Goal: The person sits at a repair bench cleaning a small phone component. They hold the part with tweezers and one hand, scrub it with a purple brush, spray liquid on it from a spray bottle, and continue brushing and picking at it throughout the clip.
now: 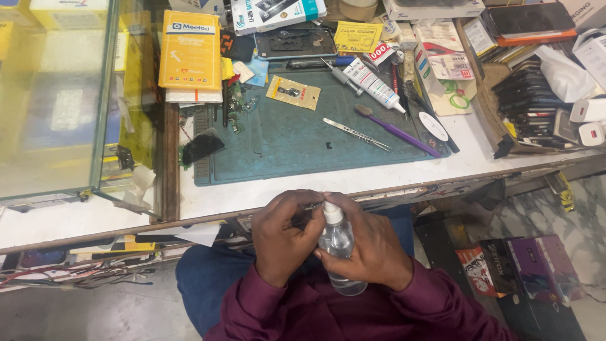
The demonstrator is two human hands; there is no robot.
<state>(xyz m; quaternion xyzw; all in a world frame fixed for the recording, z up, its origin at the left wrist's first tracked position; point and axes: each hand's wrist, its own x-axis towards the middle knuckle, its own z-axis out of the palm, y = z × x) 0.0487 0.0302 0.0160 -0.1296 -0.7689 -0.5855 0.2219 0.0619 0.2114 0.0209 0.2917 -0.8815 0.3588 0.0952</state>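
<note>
right hand (369, 249) wrapped round clear spray bottle (339, 252), left hand (283, 237) pinching at nozzle; beyond, teal mat (284, 136) with tweezers (356, 134), purple brush (396, 131), glue tube (375, 85)

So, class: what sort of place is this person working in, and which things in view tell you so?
Probably a phone repair bench in a small shop. A teal work mat holds metal tweezers and a purple brush, a phone frame lies behind it, and stacked phone screens sit in a box.
</note>
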